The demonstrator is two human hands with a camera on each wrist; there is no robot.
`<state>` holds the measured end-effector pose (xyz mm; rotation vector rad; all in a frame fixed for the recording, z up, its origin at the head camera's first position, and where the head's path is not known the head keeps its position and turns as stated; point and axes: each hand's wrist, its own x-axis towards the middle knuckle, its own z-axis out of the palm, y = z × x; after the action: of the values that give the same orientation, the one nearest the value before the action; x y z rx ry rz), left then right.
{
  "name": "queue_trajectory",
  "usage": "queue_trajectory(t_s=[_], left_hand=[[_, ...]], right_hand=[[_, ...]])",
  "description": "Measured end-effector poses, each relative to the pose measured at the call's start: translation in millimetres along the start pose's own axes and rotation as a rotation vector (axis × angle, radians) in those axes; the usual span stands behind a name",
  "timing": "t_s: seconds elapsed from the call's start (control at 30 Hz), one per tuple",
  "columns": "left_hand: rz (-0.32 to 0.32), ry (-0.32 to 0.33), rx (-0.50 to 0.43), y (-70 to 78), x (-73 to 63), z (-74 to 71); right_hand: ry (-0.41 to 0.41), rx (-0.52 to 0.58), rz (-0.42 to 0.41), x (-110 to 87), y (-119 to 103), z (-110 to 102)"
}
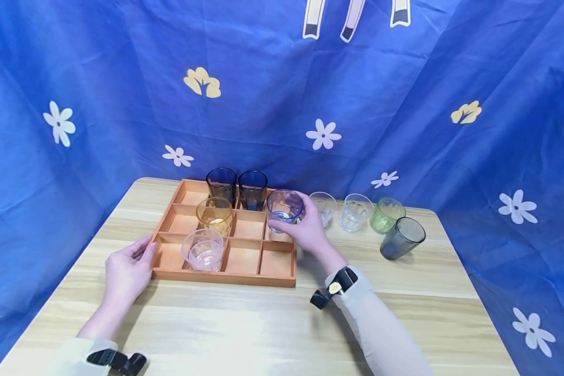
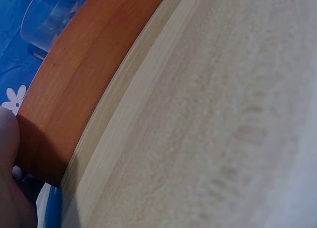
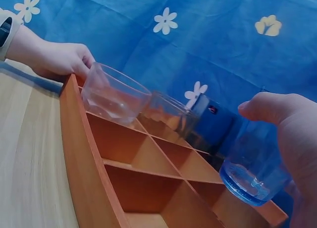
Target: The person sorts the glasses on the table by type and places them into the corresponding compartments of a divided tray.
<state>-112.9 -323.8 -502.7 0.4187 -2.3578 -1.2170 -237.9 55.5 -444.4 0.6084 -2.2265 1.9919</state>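
My right hand point(image 1: 310, 222) pinches a blue-tinted glass point(image 1: 284, 209) between thumb and fingers at the right side of a wooden divided tray point(image 1: 225, 278). In the right wrist view, the blue glass point(image 3: 255, 181) is upright over the right-end compartments. My left hand point(image 1: 128, 269) grips the tray's left edge near its front corner, thumb toward the front. In the tray stand two dark glasses point(image 1: 222, 185) in the back row, an amber glass point(image 1: 214, 215) in the middle row and a clear pinkish glass point(image 1: 203, 249) in the front row.
Right of the tray stand two clear glasses point(image 1: 355, 213), a green glass point(image 1: 387, 215) and a grey glass point(image 1: 402, 238) on the wood-grain table point(image 1: 216, 329). One clear glass is partly behind my right hand. A blue flowered curtain point(image 1: 263, 104) hangs behind the table.
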Motion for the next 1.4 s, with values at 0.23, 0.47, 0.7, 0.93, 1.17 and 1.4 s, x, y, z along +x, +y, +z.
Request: queue_trajectory(t_s=[0.23, 0.47, 0.7, 0.93, 1.17, 1.4], left_hand=[[-0.012, -0.011, -0.012, 0.0, -1.3, 0.7], [0.006, -0.008, -0.012, 2.4, -1.1, 1.2], [0.008, -0.006, -0.017, 2.7, -1.5, 1.0], [-0.002, -0.021, -0.023, 1.6, -0.9, 1.3], [0.006, 0.001, -0.017, 2.6, -1.7, 2.4], [0.006, 0.020, -0.008, 2.6, -1.6, 1.0]], right_hand=[[-0.059, 0.008, -0.001, 10.0, 2, 25], [-0.066, -0.071, 0.020, 14.9, 9, 44], [-0.056, -0.083, 0.075, 15.2, 11, 58], [-0.077, -0.112, 0.071, 13.7, 16, 65], [-0.118, -0.139, 0.091, 12.7, 25, 68], [-0.143, -0.161, 0.077, 14.4, 28, 67]])
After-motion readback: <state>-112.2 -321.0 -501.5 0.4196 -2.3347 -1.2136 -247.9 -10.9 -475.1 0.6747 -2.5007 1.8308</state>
